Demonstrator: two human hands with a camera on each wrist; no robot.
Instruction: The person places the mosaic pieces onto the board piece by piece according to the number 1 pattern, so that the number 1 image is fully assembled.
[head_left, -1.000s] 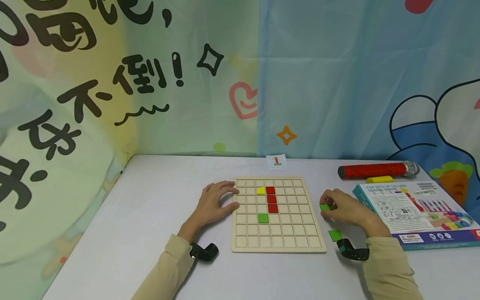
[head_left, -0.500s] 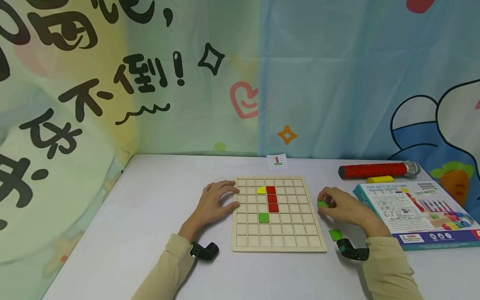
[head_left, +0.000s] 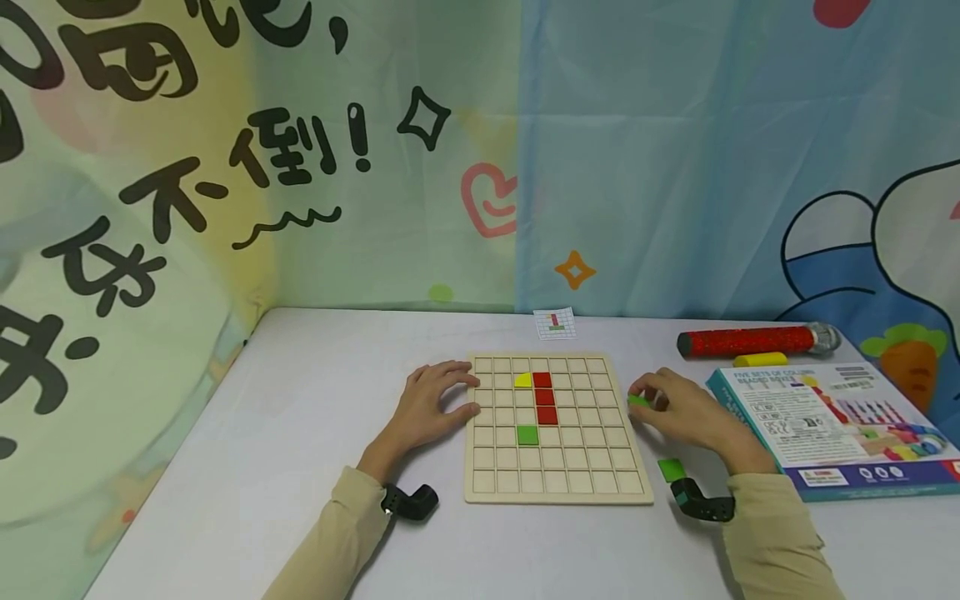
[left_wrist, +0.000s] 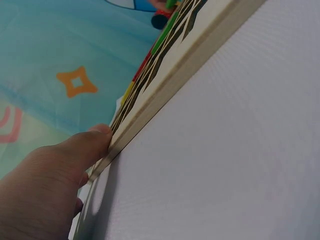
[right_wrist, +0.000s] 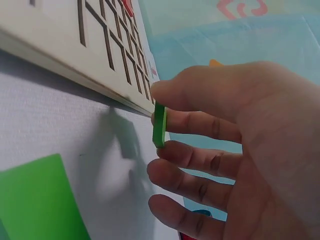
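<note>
A wooden grid board [head_left: 558,498] lies flat on the white table. In it sit a yellow rounded piece [head_left: 522,381], several red squares [head_left: 546,415] in a column and a green square [head_left: 527,435]. My left hand [head_left: 431,404] touches the board's left edge, thumb and fingers spread along it; the left wrist view shows the thumb [left_wrist: 95,142] against the rim. Just off the board's right edge, my right hand [head_left: 678,408] pinches a green square tile [right_wrist: 159,126] between thumb and fingers, above the table. Another green tile [head_left: 671,471] lies near the right wrist.
Behind the board is a small pattern card [head_left: 554,323]. On the right lie a boxed set [head_left: 840,425], a yellow cylinder [head_left: 760,359] and a red glittery tube [head_left: 742,342]. Each wrist wears a black device [head_left: 408,503]. A printed curtain [head_left: 637,167] hangs behind the table.
My right hand has moved slightly left and away from me, carrying the green tile towards the board's right edge. The left hand and the board stay in place.
</note>
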